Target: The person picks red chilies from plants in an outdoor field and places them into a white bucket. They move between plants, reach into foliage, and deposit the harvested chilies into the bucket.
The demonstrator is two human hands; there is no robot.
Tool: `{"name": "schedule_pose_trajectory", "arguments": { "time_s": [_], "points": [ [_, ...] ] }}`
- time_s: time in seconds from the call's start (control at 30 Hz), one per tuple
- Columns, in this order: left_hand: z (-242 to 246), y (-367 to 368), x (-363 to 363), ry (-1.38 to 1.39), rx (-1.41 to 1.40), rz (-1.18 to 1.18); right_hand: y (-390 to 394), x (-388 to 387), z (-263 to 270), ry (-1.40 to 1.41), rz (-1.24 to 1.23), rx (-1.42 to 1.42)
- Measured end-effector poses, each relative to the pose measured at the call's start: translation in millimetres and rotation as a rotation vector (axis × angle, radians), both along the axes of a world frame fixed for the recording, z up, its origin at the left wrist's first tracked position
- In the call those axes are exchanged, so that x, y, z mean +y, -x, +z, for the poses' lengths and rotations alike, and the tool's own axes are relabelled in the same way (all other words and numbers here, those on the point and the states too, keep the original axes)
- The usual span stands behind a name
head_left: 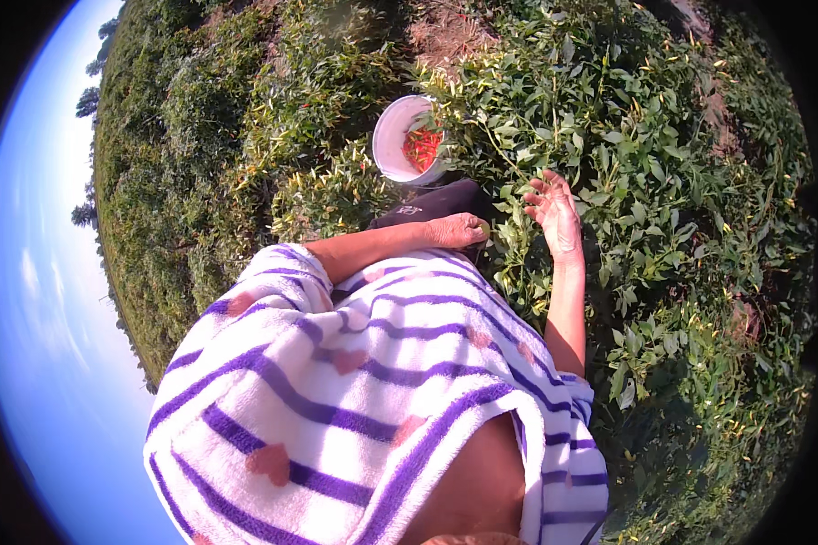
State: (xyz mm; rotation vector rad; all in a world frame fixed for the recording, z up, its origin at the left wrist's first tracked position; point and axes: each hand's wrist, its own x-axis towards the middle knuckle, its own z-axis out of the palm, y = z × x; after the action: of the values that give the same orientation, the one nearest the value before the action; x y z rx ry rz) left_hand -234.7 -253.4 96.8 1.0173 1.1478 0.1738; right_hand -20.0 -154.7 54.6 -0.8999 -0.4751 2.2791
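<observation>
My left hand (458,230) is curled in front of my body, its back to the view. A small yellow-green thing shows at its fingertips; whether the hand grips it is unclear, and the inside of the fist is hidden. My right hand (555,211) is raised at the leaves of a chili pepper plant (607,153), palm partly showing, fingers apart and slightly bent. Beyond my knee stands a white plastic bucket (392,139), tilted in the view, with red chili peppers (422,148) and some green bits inside. Leaves overhang the bucket's right rim.
Dense rows of chili plants (204,116) with pale and red pods spread on both sides. Bare reddish soil (446,34) lies beyond the bucket. My dark-clad leg (443,201) is between my left hand and the bucket. Stems and foliage crowd around my right forearm.
</observation>
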Motion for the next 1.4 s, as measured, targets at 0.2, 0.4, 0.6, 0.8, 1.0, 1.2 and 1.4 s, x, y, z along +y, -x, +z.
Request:
{"name": "schedule_pose_trajectory", "arguments": {
  "time_s": [0.2,0.4,0.6,0.8,1.0,1.2,1.4],
  "points": [
    [-8,15,-10,0.186,0.083,0.365,62,-53,32,-0.73,0.593,-0.599],
    [-33,35,-29,0.369,0.036,0.361,69,-68,8,-0.675,0.728,-0.721],
    [-42,72,-34,0.043,0.153,0.326,89,-81,-8,-0.711,0.9,-0.826],
    [-62,176,0,0.247,0.104,1.226,120,-93,-21,-0.43,1.059,-0.799],
    [-64,260,-151,0.346,0.089,1.306,166,-84,-31,-0.264,1.227,-0.802],
    [-30,219,-403,0.735,0.307,1.925,230,-68,-51,-0.008,1.212,-0.788],
    [16,87,-496,1.028,0.12,2.034,273,-47,-107,0.099,1.11,-0.726]
  ]
}}
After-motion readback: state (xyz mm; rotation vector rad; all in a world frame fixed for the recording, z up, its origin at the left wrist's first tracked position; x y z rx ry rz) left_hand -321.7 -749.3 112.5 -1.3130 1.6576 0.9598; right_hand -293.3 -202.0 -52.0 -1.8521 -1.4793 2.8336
